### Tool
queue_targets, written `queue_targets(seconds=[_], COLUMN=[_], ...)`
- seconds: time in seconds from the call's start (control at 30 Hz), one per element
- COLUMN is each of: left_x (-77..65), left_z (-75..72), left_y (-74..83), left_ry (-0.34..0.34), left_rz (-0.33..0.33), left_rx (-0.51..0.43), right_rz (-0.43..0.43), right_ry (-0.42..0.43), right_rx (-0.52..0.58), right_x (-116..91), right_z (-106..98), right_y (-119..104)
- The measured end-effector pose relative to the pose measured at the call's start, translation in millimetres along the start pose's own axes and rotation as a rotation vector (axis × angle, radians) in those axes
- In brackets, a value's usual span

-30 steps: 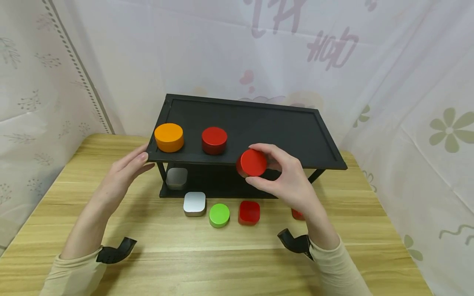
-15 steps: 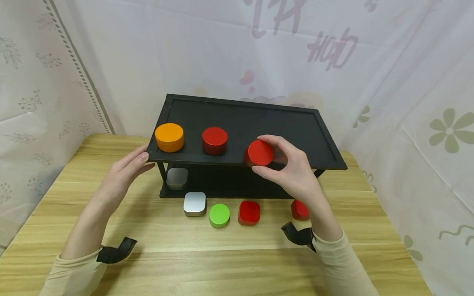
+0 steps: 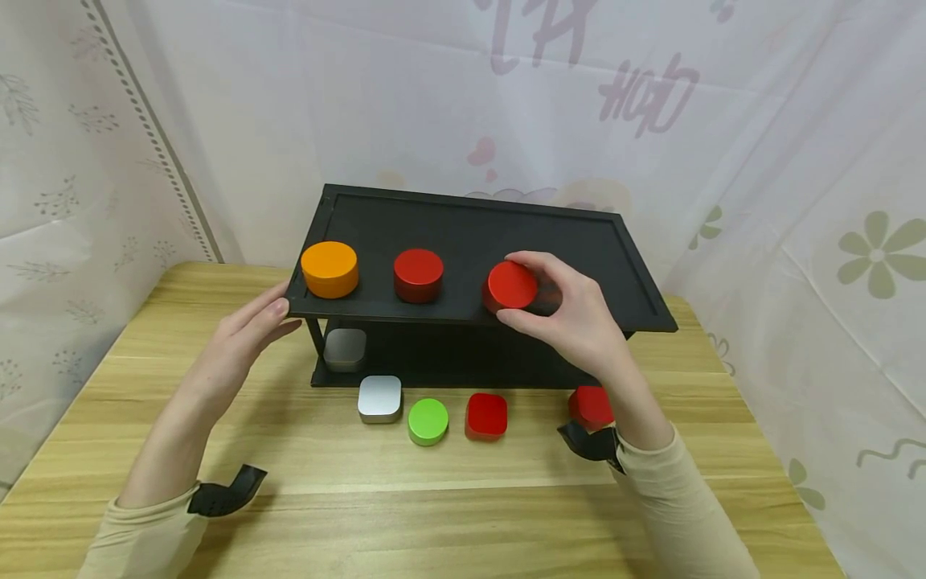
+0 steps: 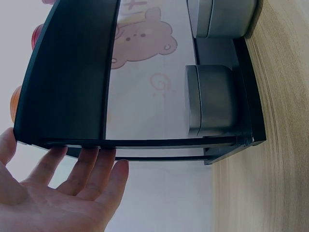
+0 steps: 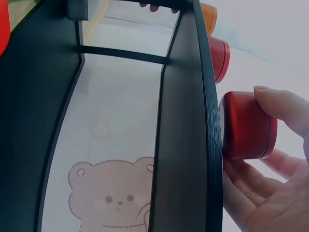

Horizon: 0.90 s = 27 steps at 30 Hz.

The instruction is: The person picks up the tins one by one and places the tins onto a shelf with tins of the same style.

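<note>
My right hand (image 3: 571,314) holds a red round tin (image 3: 513,285) between thumb and fingers at the front of the black shelf's (image 3: 463,217) top board. In the right wrist view the base of the tin (image 5: 246,125) is right at the board's edge. My left hand (image 3: 249,330) touches the shelf's left end; in the left wrist view its fairly straight fingers (image 4: 79,169) rest against the side. On the top board stand an orange round tin (image 3: 329,270) at the left and another red round tin (image 3: 418,276) between it and the held one.
A silver square tin (image 3: 345,350) sits on the lower shelf at the left. In front of the shelf, on the wooden table (image 3: 405,515), are a silver square tin (image 3: 379,399), a green round tin (image 3: 428,421), a red square tin (image 3: 487,416) and another red tin (image 3: 590,407), partly behind the right wrist.
My right hand has moved the red round tin right and back, from in front of the shelf's front edge to over the top board. The left hand has stayed put.
</note>
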<state>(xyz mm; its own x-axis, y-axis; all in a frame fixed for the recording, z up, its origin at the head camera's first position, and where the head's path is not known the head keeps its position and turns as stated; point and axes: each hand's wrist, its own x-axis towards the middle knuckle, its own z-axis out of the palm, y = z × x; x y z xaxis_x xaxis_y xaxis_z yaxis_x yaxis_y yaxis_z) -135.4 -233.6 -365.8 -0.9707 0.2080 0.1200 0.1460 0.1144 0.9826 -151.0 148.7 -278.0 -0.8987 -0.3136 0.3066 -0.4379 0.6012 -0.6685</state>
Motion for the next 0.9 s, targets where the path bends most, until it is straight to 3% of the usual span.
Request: queue_targets(seconds=[0.23, 0.53, 0.9], left_x=[-0.2, 1.4, 0.6], left_z=[-0.2, 0.4, 0.0], left_y=[-1.1, -1.1, -0.5], left_ry=[0.002, -0.002, 0.006], left_rz=[0.001, 0.039, -0.006], left_rx=[0.014, -0.026, 0.008], right_rz=[0.037, 0.055, 0.103], right_ry=[-0.022, -0.063, -0.124], right_rx=[-0.016, -0.031, -0.054], right_x=[4, 17, 25], right_z=[-6, -4, -7], right_y=[-14, 16, 21])
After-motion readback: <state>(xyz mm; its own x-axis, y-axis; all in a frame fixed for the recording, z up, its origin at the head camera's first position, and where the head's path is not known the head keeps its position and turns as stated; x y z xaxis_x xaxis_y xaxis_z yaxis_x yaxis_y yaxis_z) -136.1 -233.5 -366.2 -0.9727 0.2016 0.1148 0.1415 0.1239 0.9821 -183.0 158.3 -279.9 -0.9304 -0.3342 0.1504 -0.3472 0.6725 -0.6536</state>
